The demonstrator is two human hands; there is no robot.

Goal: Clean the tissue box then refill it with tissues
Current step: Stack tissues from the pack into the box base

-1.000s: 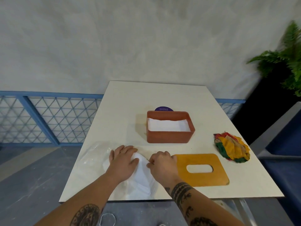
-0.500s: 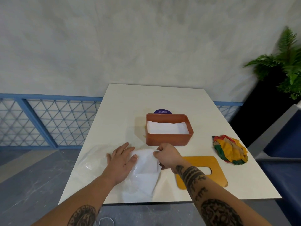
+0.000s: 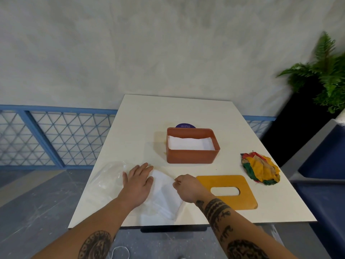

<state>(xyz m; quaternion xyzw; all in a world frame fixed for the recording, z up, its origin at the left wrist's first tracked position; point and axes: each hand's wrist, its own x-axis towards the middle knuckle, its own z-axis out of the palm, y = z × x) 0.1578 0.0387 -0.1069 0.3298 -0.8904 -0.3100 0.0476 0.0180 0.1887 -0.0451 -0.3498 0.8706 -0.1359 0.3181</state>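
— Which colours are shown?
— The tissue box (image 3: pixel 192 156) is seen in terracotta, its lid (image 3: pixel 225 181) in mustard yellow, the tissue pack (image 3: pixel 164 195) in white. The cloth (image 3: pixel 261 170) is patched red, yellow and green. The railing (image 3: pixel 56 135) is latticed in blue.

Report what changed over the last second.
The right hand lifted a tissue edge toward the tissue box, then came back down and now pinches the tissue stack again. The left hand stayed flat on the stack; box, lid and cloth did not move.
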